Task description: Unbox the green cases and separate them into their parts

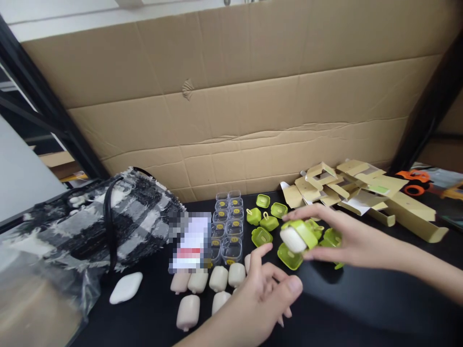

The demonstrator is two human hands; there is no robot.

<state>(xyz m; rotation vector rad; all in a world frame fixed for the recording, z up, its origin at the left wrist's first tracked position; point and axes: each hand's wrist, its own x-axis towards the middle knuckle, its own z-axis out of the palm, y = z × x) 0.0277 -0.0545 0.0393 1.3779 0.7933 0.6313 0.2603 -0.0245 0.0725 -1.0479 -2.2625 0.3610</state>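
My right hand (336, 236) grips a small green case (307, 231) between thumb and fingers, raised over the black table. A rounded white piece (293, 240) shows in the case's side facing left. My left hand (265, 299) is in front and to the left, holding nothing, with its index finger stretched out and the others loosely bent. Under the held case lies an open green shell (289, 258). More green pieces lie behind it, among them a loop-topped lid (269, 221) and a shallow shell (262, 237). Cream rounded pieces (218, 278) stand beside my left hand, which partly hides them.
Two columns of clear plastic containers (232, 248) with yellow labels stand left of the green pieces. Flattened cardboard boxes (361, 188) are heaped back right. A plaid bag (137, 217), a blurred-out screen (191, 243) and a white case (126, 287) lie left. Cardboard (253, 106) walls the back.
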